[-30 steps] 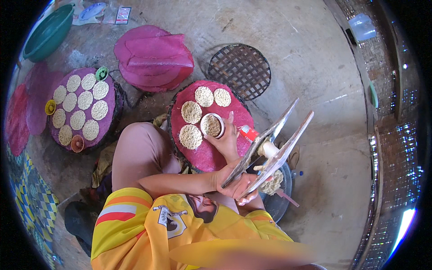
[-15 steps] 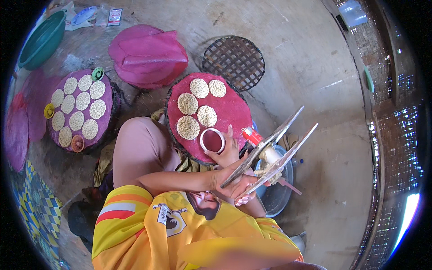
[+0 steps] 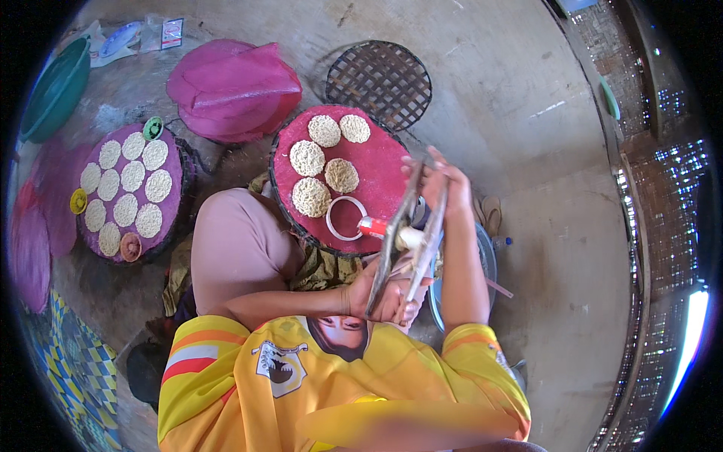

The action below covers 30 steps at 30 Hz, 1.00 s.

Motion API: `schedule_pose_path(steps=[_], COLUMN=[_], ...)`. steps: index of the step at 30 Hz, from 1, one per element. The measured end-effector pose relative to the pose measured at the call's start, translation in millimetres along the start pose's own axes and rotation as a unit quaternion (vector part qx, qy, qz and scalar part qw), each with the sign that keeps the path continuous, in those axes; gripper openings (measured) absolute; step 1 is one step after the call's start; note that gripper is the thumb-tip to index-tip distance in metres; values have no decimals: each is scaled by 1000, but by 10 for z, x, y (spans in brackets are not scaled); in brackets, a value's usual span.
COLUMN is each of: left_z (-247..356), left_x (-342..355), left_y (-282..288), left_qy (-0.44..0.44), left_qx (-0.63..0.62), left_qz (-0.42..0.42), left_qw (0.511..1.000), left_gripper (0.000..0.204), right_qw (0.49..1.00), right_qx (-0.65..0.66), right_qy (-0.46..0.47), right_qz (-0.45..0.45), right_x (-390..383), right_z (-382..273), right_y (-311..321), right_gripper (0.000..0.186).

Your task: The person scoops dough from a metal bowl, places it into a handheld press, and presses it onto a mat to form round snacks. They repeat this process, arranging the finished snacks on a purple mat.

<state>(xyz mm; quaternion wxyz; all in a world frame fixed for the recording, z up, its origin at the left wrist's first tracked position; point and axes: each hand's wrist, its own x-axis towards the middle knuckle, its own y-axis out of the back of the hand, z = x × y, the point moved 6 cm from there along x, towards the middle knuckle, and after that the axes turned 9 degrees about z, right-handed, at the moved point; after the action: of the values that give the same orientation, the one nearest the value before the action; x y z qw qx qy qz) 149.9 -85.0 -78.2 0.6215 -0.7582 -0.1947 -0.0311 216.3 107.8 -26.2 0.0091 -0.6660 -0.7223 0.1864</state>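
I sit on the floor holding a long two-armed press (image 3: 410,241) upright in front of me. My left hand (image 3: 380,294) grips its lower end by my chest. My right hand (image 3: 437,177) is closed over its upper end. A white lump of dough and a red-capped cylinder (image 3: 374,226) sit in the press's middle. Just left of it is a round tray covered in red cloth (image 3: 376,158), carrying several pale noodle discs (image 3: 310,197). A white ring mould (image 3: 346,218) lies empty on the tray's near edge.
A purple tray (image 3: 173,200) with several discs stands at my left. A pink covered tray (image 3: 233,87), a black lattice tray (image 3: 380,75) and a green basin (image 3: 53,87) lie beyond. A metal bowl (image 3: 486,260) sits under the press; woven wall at right.
My right hand left the ring mould on the red tray and took hold of the press's upper end. The press arms swung from slanted to nearly upright and closer together.
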Motion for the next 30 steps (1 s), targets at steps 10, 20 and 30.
schedule_pose_path(steps=[10, 20, 30], left_z=[296, 260, 624], left_x=[73, -74, 21], left_y=[50, -22, 141], left_qy=[-24, -65, -49], left_qx=[-73, -85, -57], left_qz=[-96, -63, -20], left_qw=[992, 992, 997], left_gripper=[42, 42, 42], right_qw=[941, 924, 921], right_qx=[-245, -325, -350], right_qy=[-171, -143, -57], right_qz=[161, 140, 163], right_x=[795, 873, 1225], right_z=[413, 697, 461], right_y=[4, -281, -309], right_gripper=[19, 52, 62])
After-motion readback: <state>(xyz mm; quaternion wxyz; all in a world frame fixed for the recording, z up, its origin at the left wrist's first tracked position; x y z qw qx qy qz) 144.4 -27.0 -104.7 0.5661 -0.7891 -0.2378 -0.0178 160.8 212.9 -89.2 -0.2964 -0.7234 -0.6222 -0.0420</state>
